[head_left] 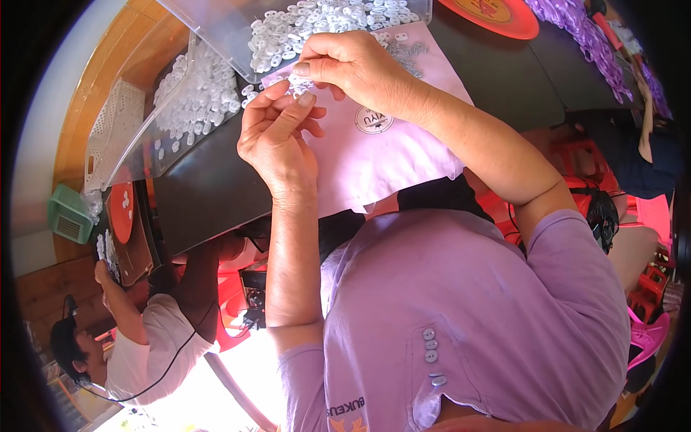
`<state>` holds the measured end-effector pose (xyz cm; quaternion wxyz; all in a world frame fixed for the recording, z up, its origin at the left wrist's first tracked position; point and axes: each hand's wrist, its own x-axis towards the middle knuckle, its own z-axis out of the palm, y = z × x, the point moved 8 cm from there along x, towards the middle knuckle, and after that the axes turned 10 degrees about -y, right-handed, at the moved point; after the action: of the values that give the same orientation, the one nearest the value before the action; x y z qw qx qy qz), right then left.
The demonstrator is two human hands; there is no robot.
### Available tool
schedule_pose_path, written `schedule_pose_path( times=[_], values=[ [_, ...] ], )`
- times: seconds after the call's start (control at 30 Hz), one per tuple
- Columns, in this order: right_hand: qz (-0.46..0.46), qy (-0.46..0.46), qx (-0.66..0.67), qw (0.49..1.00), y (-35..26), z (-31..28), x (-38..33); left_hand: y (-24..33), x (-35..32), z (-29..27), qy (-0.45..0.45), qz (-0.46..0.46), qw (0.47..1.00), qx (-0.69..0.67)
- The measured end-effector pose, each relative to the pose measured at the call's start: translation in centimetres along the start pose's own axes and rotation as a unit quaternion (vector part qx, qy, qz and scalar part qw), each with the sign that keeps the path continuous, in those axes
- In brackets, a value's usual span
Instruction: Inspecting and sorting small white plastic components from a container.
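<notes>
My left hand (pixel 277 140) and my right hand (pixel 360 72) meet over the far left corner of a pink cloth (pixel 367 169). Pinched between their fingertips is a small white plastic piece (pixel 299 86), partly covered by the fingers. It resembles the loose white oval pieces with holes (pixel 317 32) heaped just beyond my hands. A few more white pieces (pixel 249 92) lie beside my left fingers. Beyond my right wrist, a small pile of thin silvery pieces (pixel 409 57) rests on the cloth; their exact kind is too small to make out.
Clear plastic bins (pixel 245 61) of white pieces stand at the far side and left on the dark table (pixel 209 194). A red plate (pixel 529 29) and purple linked strands (pixel 583 43) are at far right. Co-workers sit left (pixel 165 338) and right (pixel 658 169).
</notes>
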<state>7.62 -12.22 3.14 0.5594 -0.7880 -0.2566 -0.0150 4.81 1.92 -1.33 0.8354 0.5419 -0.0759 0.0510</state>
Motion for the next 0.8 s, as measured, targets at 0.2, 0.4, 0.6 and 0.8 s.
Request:
schedule_pose_path(
  times=[0.2, 0.4, 0.6, 0.8],
  values=[
    [0.049, -0.009, 0.082, 0.995, 1.2, 0.2, 0.0, 0.0, 0.1, 0.0, 0.003, 0.015, 1.000, -0.018],
    [0.049, -0.023, 0.084, 0.995, 1.0, 0.6, 0.0, -0.1, 0.1, 0.0, 0.000, 0.009, 1.000, -0.023],
    [0.043, -0.024, 0.082, 0.995, 1.2, 0.7, 0.0, 0.1, 0.0, 0.4, -0.010, 0.013, 1.000, -0.027],
    [0.070, -0.063, 0.079, 0.992, 1.3, 1.3, 0.1, 0.3, -0.1, 0.6, -0.018, 0.029, 0.999, -0.022]
  ],
)
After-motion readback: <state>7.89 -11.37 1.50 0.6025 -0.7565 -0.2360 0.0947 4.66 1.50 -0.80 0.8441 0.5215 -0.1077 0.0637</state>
